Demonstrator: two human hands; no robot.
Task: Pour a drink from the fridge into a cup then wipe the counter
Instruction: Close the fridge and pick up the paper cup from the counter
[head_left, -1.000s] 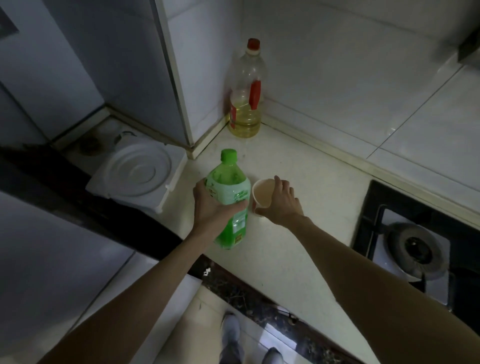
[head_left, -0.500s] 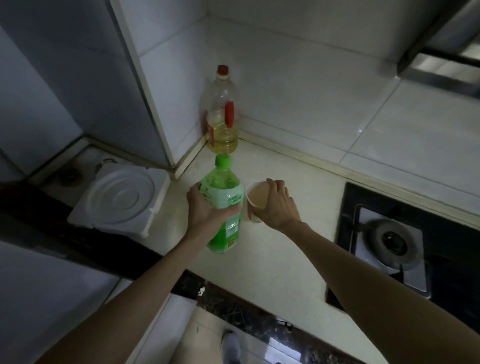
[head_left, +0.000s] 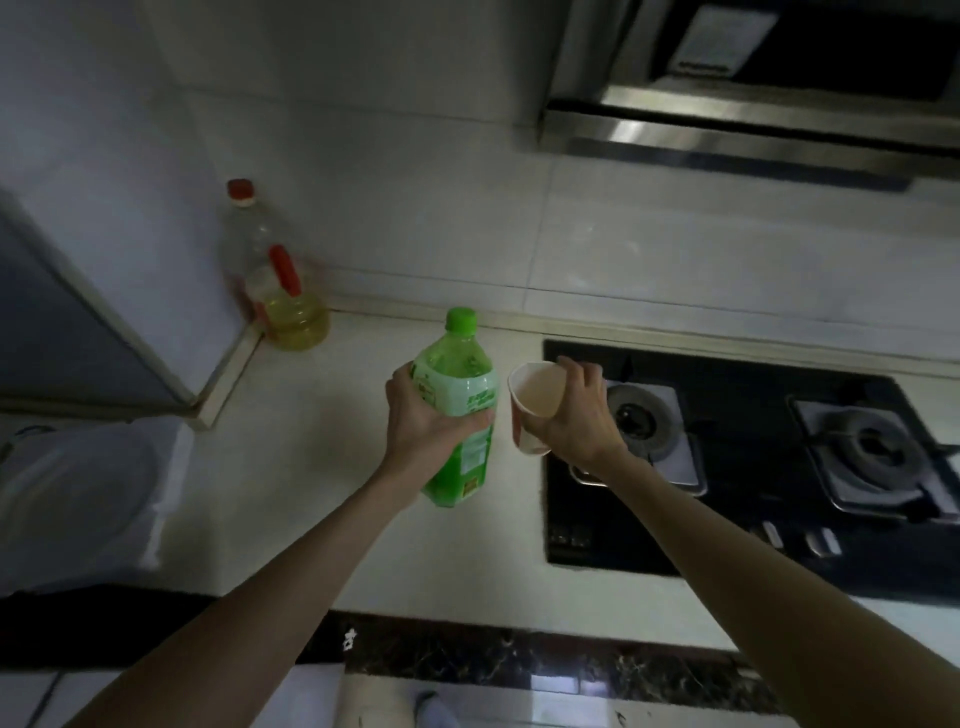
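Fingers (head_left: 482, 419) of the left hand (head_left: 421, 415) were curled tight round the middle of the green bottle (head_left: 460, 395), thumb on its left side, fingertips showing over the label. The bottle stood nearly upright, leaning slightly away from the person, its green cap (head_left: 461, 320) screwed on. Its base was over the pale counter (head_left: 322, 467), though whether it touched the surface could not be told.

The right hand (head_left: 579, 415) gripped the paper cup (head_left: 535, 402) from the right, fingers wrapped about its wall near the rim. The cup was lifted and tilted, its mouth turned up and toward the bottle, just beside it but not touching. Its inside looked pale tan; any liquid in it could not be made out. Cup and hand hung over the left edge of the black stove (head_left: 737, 530), set into the counter, in front of the left burner (head_left: 641, 415); a second burner (head_left: 878, 457) sat well to the right.

In the corner, against the tiled wall (head_left: 467, 218), stood an oil bottle (head_left: 283, 306) with a red cap, holding a little yellow oil. A steel range hood (head_left: 727, 130) hung above the stove. At far left lay a blurred white object (head_left: 78, 499).
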